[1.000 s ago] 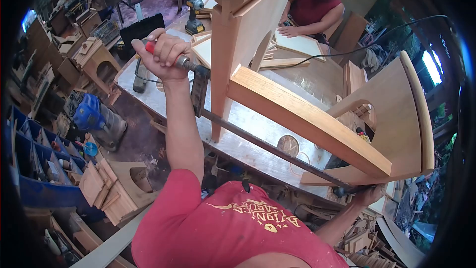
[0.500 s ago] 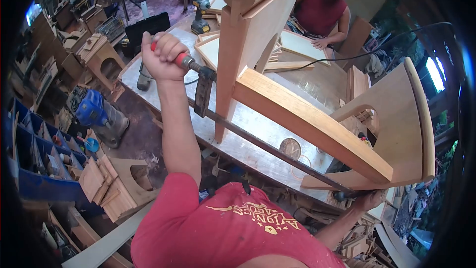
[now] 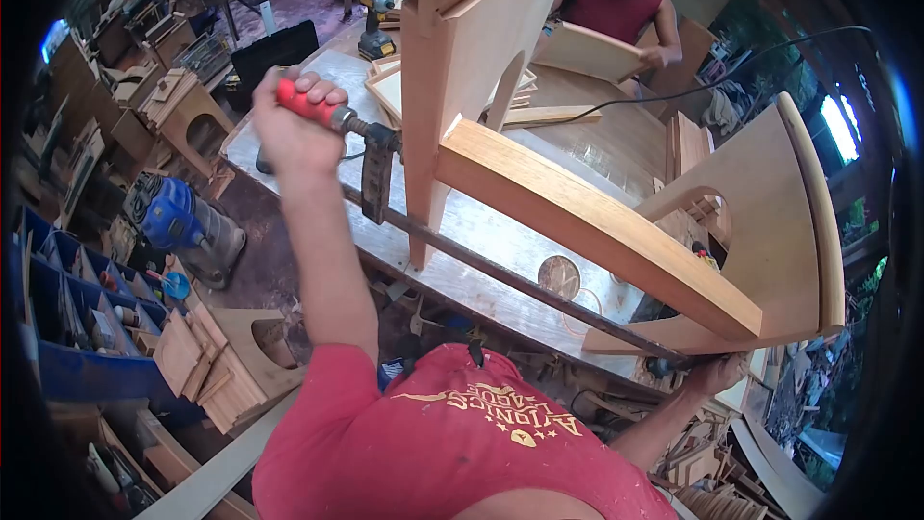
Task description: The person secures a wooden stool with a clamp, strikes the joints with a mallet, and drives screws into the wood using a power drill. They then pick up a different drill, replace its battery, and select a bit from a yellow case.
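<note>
A wooden frame stands on the metal-topped table, with two curved side panels joined by a thick wooden rail [image 3: 597, 226]. Along the near side of the rail runs a long bar clamp [image 3: 520, 279], its screw end against the left side panel [image 3: 481, 67]. My left hand [image 3: 300, 125] is wrapped round the clamp's red handle [image 3: 310, 104]. At the clamp's far end, low by the right side panel [image 3: 770, 221], my right hand [image 3: 717, 376] is closed on the bar end, its fingers partly hidden.
Across the table [image 3: 337, 67] a person [image 3: 616, 5] holds a wooden panel [image 3: 592, 50]. A cordless drill [image 3: 377, 24] stands at the back left. A blue vacuum [image 3: 183, 221], blue bins [image 3: 106, 376] and stacked wooden pieces [image 3: 217, 366] are at left. A black cable hangs at upper right.
My left hand has shifted left and its grip on the red handle has turned, showing more of it. The person across the table has lifted a panel. The view has shifted slightly.
</note>
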`<state>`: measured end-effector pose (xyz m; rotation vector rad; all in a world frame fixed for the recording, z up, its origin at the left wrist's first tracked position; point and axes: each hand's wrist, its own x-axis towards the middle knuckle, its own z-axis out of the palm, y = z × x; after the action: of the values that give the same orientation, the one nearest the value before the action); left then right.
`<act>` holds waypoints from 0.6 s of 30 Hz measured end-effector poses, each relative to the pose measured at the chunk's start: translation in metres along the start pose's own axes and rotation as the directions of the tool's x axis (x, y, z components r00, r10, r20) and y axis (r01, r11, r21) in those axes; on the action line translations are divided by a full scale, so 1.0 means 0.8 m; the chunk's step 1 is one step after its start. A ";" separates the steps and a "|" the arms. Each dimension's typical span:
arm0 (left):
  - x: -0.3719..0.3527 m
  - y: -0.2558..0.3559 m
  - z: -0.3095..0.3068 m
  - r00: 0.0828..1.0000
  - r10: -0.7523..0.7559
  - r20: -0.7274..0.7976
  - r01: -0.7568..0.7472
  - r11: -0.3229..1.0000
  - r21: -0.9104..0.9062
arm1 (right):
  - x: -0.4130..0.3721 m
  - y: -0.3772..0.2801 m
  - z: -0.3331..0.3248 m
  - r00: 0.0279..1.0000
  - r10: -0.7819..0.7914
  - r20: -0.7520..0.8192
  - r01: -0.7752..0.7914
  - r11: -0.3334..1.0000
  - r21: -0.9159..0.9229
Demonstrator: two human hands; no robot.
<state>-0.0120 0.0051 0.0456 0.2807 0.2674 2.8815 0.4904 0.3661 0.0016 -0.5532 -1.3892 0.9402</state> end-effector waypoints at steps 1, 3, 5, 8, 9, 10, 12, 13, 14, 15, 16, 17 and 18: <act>0.015 -0.006 -0.007 0.998 -0.064 0.029 0.067 0.991 -0.115 | 0.001 -0.003 0.002 1.000 -0.002 -0.007 0.002 1.000 -0.017; 0.028 -0.015 -0.009 0.953 -0.168 0.250 0.240 0.927 -0.289 | 0.001 -0.004 -0.001 1.000 0.008 0.020 -0.008 1.000 0.014; 0.040 -0.029 -0.013 0.824 -0.111 0.555 0.380 0.835 -0.398 | 0.003 0.000 -0.005 0.998 -0.011 0.058 0.011 1.000 0.008; 0.040 -0.033 -0.021 0.728 -0.067 0.682 0.455 0.791 -0.409 | 0.005 -0.002 -0.010 0.997 -0.042 0.068 0.044 0.999 -0.029; 0.042 -0.032 -0.022 0.720 -0.074 0.690 0.459 0.796 -0.394 | 0.004 -0.005 0.003 0.999 -0.029 0.021 0.030 0.999 -0.011; 0.033 -0.024 -0.017 0.816 -0.158 0.555 0.362 0.890 -0.279 | 0.001 -0.008 0.008 0.999 -0.015 -0.035 0.015 1.000 0.006; 0.033 -0.006 -0.025 1.000 -0.024 -0.014 0.026 0.978 0.205 | 0.011 0.024 -0.037 0.956 -0.257 0.145 0.294 0.856 -0.425; 0.012 -0.004 -0.002 0.950 0.135 -0.282 0.018 0.877 0.481 | 0.011 0.044 -0.041 0.979 -0.200 0.047 0.203 0.912 -0.357; 0.012 0.023 -0.025 0.989 -0.140 -0.051 0.148 0.906 0.395 | 0.009 0.068 -0.053 0.988 -0.140 -0.072 0.120 0.967 -0.225; 0.010 0.049 -0.047 0.899 -0.396 0.186 0.303 0.870 0.389 | 0.006 0.082 -0.062 0.982 -0.125 -0.138 0.102 0.981 -0.168; 0.000 0.042 -0.021 0.959 -0.264 0.103 0.208 0.903 0.377 | 0.010 0.051 -0.038 0.980 -0.160 -0.114 0.125 0.955 -0.267; -0.013 0.034 0.006 0.992 -0.124 0.016 0.109 0.916 0.386 | 0.011 0.019 -0.016 0.977 -0.195 -0.091 0.150 0.919 -0.365; 0.022 0.059 -0.040 0.962 -0.231 0.143 0.170 0.923 0.345 | 0.012 -0.014 0.006 0.971 -0.230 -0.067 0.175 0.872 -0.456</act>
<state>-0.0452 -0.0408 0.0271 0.5376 0.7038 2.5756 0.4875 0.3666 0.0170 -0.7775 -1.5283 0.4036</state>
